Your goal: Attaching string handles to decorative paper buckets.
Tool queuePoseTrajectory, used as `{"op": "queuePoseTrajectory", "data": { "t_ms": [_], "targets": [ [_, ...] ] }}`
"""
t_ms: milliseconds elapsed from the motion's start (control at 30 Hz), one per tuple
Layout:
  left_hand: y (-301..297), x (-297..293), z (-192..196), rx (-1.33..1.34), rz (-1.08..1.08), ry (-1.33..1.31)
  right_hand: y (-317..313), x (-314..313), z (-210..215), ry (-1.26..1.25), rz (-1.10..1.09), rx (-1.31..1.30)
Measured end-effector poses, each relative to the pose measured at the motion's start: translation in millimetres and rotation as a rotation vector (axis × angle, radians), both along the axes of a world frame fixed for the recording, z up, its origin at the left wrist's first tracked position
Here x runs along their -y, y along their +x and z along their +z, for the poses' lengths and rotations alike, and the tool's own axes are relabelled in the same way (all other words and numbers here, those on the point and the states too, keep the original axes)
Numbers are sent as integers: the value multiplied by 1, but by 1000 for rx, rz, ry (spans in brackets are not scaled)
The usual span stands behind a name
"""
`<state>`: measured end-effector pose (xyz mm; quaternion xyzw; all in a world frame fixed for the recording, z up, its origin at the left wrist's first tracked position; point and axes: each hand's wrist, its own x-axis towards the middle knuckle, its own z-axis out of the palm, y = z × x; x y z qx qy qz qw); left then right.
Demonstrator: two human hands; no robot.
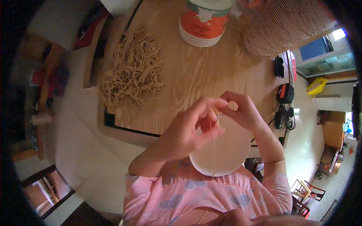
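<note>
A white round tub (235, 150) sits against my body at the table's near edge, its wide mouth facing up. Above it, my left hand (188, 126) has its fingers curled around a thin strand of twine (214, 154), which hangs down across the tub to its near rim. My right hand (243, 109) pinches with thumb and forefinger close against the left fingertips, at the strand's upper end. Fingers partly cover that end. Further left on the table lies a loose heap of tan twine pieces (137, 71).
A stack of orange, green and white paper tubs (203, 24) stands at the far side of the wooden table (200, 75). Beside it, at the far right, is a large ribbed, twine-wound cylinder (286, 26). A black-and-red adapter (286, 93) and cables (284, 116) lie along the right edge.
</note>
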<state>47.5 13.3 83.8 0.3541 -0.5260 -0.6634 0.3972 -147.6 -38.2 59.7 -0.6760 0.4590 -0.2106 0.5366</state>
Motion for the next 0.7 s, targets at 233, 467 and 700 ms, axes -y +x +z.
{"op": "queuePoseTrajectory", "data": {
  "t_ms": [233, 467, 700],
  "targets": [
    [-24, 38, -26, 577, 99, -218, -15, 2, -15, -12, -126, 77],
    [-29, 38, -41, 521, 167, -196, -30, 0, -33, 272, -230, 488],
    [-30, 47, -48, 379, 153, -122, -26, -1, -36, 403, -205, 555]
  ]
}}
